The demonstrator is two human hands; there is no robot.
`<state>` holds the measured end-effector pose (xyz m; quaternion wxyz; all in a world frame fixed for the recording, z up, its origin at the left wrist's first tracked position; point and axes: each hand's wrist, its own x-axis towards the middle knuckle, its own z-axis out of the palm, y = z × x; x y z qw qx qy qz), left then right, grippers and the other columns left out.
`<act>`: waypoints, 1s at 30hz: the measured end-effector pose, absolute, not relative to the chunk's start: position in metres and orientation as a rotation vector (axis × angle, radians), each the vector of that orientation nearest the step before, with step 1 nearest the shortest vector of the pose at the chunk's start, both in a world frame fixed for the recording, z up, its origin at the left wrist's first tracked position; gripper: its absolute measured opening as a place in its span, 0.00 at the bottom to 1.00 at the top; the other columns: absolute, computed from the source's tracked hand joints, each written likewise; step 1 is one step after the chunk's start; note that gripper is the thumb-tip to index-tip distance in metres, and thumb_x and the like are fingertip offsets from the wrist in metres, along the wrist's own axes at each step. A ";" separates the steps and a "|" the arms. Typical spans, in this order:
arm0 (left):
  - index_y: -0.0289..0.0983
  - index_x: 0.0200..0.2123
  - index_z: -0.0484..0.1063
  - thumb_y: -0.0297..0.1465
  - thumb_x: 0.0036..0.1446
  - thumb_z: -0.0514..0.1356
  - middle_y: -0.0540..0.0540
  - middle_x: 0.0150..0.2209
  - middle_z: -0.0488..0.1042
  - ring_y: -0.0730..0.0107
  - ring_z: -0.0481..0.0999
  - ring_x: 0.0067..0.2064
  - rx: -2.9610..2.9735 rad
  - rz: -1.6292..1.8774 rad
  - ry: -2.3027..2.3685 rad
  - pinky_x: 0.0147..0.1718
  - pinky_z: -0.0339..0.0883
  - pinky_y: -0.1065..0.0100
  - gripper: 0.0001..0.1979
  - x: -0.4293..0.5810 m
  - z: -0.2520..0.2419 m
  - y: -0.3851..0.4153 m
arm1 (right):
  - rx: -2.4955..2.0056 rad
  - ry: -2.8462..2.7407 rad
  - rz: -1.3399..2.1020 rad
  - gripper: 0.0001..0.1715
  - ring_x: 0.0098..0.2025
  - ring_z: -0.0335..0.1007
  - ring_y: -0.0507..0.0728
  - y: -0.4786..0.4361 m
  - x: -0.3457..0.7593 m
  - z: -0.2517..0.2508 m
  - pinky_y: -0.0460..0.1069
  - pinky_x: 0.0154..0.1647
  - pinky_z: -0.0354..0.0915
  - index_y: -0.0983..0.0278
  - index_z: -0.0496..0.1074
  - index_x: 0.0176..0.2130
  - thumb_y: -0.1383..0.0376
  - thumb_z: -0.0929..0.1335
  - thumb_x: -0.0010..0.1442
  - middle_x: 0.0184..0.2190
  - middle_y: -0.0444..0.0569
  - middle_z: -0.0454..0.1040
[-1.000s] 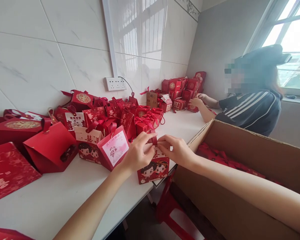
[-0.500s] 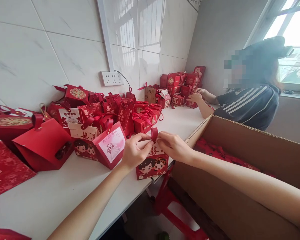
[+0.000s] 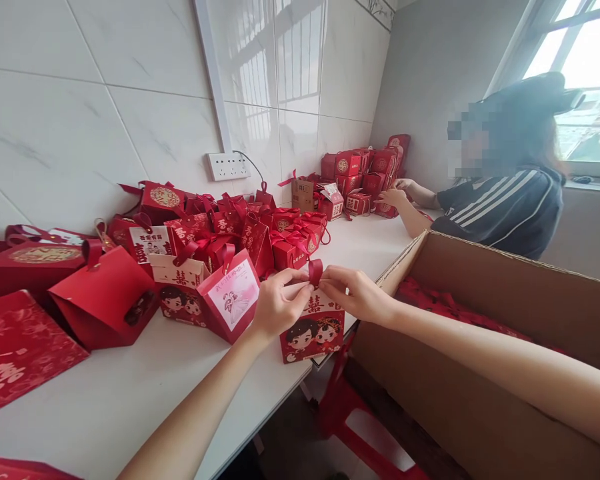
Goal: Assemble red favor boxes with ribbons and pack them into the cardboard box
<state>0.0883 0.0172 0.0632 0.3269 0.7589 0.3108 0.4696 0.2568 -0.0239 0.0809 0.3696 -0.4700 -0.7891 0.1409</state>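
A small red and white gift box with a cartoon couple printed on it stands at the front edge of the white table. A red ribbon loop sticks up from its top. My left hand pinches the ribbon and the box top from the left. My right hand pinches them from the right. Both hands have closed fingers.
Many red gift boxes are heaped along the tiled wall, with larger red bags at the left. An open cardboard carton holding red items stands at my right. Another person handles boxes at the far end. A red stool sits below.
The ribbon loop now stands up clear between my fingertips, where a second ago my hands covered it. The view shifted slightly.
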 end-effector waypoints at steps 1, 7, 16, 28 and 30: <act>0.34 0.31 0.70 0.32 0.50 0.58 0.44 0.31 0.75 0.62 0.76 0.36 1.991 1.232 0.815 0.36 0.69 0.66 0.07 0.089 0.064 0.017 | -1.203 -2.025 0.349 0.10 0.24 0.56 0.48 -0.024 0.256 0.080 0.44 0.27 0.56 0.64 0.64 0.29 0.65 0.59 0.59 0.24 0.42 0.64; 0.36 0.44 0.63 0.34 0.51 0.58 0.43 0.40 0.72 0.61 0.74 0.42 1.861 1.198 0.649 0.39 0.69 0.64 0.17 0.082 0.044 0.019 | -1.240 -1.910 0.278 0.11 0.25 0.56 0.50 -0.022 0.257 0.077 0.46 0.28 0.56 0.63 0.63 0.28 0.62 0.58 0.61 0.24 0.43 0.62; 0.39 0.50 0.55 0.35 0.48 0.62 0.42 0.44 0.71 0.61 0.73 0.45 1.657 1.314 0.704 0.46 0.67 0.56 0.27 0.079 0.003 0.014 | -1.057 -1.265 0.593 0.19 0.28 0.60 0.52 -0.004 0.272 0.071 0.48 0.31 0.62 0.61 0.65 0.31 0.48 0.64 0.55 0.25 0.42 0.63; 0.41 0.46 0.59 0.33 0.40 0.66 0.45 0.43 0.69 0.62 0.71 0.44 1.534 1.565 0.872 0.43 0.68 0.62 0.29 0.067 0.012 -0.001 | -1.000 -1.243 0.908 0.21 0.38 0.70 0.54 -0.011 0.261 0.079 0.52 0.42 0.69 0.60 0.66 0.36 0.49 0.70 0.49 0.33 0.44 0.71; 0.39 0.44 0.61 0.37 0.44 0.63 0.46 0.39 0.72 0.64 0.73 0.41 1.351 1.466 0.878 0.41 0.69 0.63 0.23 0.064 0.013 -0.004 | -1.035 -1.314 0.950 0.21 0.33 0.70 0.54 -0.016 0.258 0.081 0.51 0.35 0.70 0.61 0.66 0.36 0.49 0.69 0.50 0.30 0.43 0.71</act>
